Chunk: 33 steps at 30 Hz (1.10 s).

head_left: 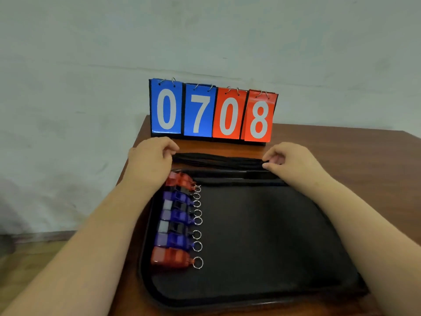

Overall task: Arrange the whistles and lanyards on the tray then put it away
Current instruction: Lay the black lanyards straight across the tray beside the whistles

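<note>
The left hand and right hand pinch the black lanyards by their ends, before a scoreboard reading 0708.

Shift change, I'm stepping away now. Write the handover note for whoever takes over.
Hands: left hand and right hand each pinch one end of the black lanyards, stretched along the far rim of the tray.
Done: whistles lined up down the tray's left side.
Left: lay the lanyards on the tray, then put it away.
A scoreboard stands behind, on the table.
</note>
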### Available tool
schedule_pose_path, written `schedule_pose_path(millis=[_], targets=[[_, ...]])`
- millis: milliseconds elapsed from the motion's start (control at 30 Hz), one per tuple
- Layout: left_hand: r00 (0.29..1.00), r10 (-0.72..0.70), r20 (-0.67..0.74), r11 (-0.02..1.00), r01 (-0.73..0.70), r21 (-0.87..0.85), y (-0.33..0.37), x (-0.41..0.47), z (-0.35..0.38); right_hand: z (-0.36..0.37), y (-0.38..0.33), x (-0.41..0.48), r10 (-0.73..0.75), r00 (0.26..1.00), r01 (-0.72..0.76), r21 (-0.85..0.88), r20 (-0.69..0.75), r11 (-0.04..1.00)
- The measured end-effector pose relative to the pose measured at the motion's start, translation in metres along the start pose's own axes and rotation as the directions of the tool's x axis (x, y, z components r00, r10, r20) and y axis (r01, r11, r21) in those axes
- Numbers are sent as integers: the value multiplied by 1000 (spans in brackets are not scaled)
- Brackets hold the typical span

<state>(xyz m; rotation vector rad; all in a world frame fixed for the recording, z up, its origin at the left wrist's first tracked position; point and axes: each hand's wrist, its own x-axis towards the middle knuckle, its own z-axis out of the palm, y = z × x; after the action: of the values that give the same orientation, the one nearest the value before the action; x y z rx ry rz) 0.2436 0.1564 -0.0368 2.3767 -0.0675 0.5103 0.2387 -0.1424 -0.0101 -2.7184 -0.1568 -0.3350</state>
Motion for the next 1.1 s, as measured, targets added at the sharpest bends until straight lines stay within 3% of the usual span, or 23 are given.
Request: schedule_pose_path(millis=[100, 267, 633, 900, 1100], targets=[[993, -102, -62, 995, 100, -29, -19, 6, 2, 20, -38, 17, -14, 998, 12, 38, 56, 999], [986, -167, -7, 986, 167, 3, -42, 13, 8, 58, -91, 39, -96, 989, 86, 84, 115, 993], [991, -132, -16, 988, 132, 81, -38, 15, 13, 94, -127, 61, -109, 982, 114, -29, 156, 993], [997, -74, -7, 985, 75, 156, -28, 14, 8, 83, -127, 55, -119, 986, 106, 118, 113, 987], [999, -16, -38, 993, 20, 112, -26, 12, 7, 73, -128, 51, -169, 985, 159, 187, 37, 969]])
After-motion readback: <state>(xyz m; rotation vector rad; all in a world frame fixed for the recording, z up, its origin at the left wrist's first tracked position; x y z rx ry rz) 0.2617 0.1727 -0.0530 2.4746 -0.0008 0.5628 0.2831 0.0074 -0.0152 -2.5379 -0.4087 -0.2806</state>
